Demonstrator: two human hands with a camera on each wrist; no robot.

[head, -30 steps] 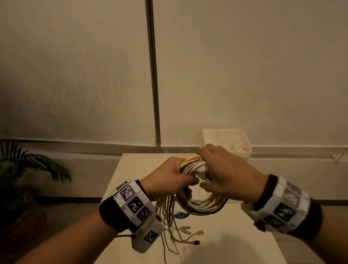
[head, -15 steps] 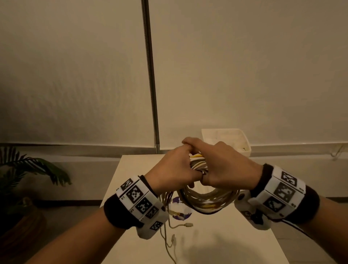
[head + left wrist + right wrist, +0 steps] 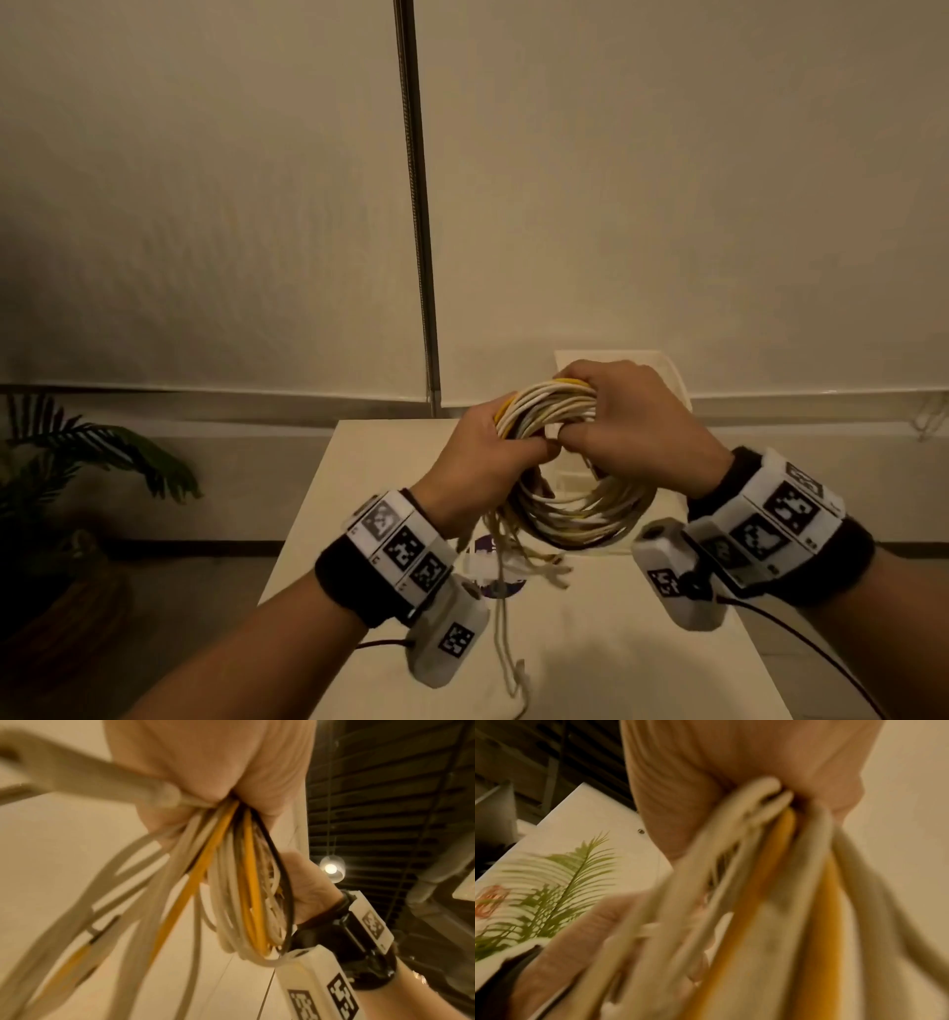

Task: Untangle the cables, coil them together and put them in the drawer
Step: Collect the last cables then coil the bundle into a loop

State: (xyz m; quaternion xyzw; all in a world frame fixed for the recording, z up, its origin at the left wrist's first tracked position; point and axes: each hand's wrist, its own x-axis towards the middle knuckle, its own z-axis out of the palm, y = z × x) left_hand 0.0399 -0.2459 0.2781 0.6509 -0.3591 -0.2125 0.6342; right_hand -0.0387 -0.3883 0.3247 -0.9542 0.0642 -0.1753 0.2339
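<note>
Gripping the cable coil (image 3: 575,519), left hand (image 3: 482,462) and right hand (image 3: 631,416) hide its top.

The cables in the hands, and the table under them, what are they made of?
The cables look like smooth plastic-coated wire, mostly white, some yellow: they bend into soft loops. The table has a flat, matte, pale top, maybe painted or laminated board; I can't tell which.

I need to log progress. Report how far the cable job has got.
Mostly coiled: white and yellow cables form a loop. In hand: left hand and right hand both grip its top, while loose ends dangle over the white table. Left: tucking ends, stowing in a drawer.
</note>
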